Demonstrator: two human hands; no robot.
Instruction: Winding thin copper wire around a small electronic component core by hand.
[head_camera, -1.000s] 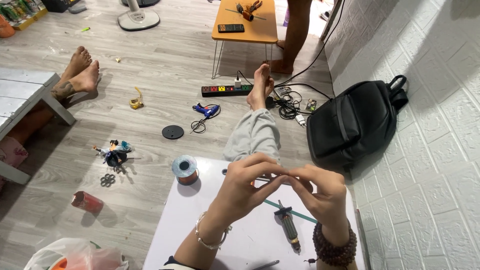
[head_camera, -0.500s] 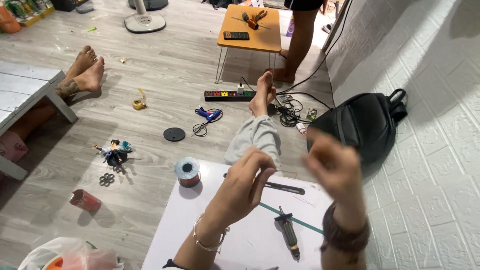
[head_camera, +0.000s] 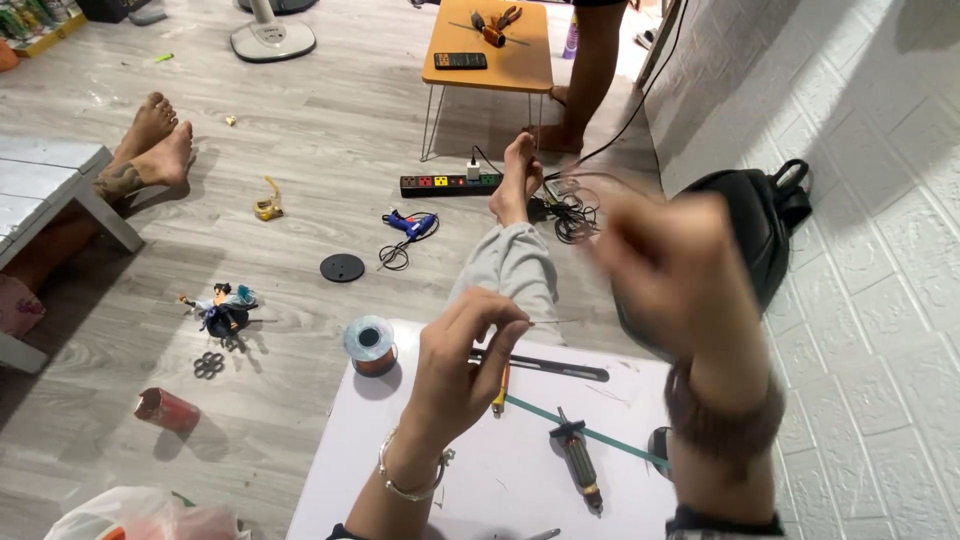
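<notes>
Grey plank floor carries a white board (head_camera: 400, 470). Above the board, the left hand (head_camera: 465, 360) pinches a thin wire (head_camera: 555, 322); the right hand (head_camera: 675, 270), blurred, grip unclear, has lifted up and away from the left since earlier frames.

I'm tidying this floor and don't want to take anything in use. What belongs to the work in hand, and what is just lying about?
In use: thin wire pinched in left hand; raised, blurred right hand; wire spool; screwdriver; white board.

Lying about: glue gun, black disc, figurine, backpack, power strip.
</notes>
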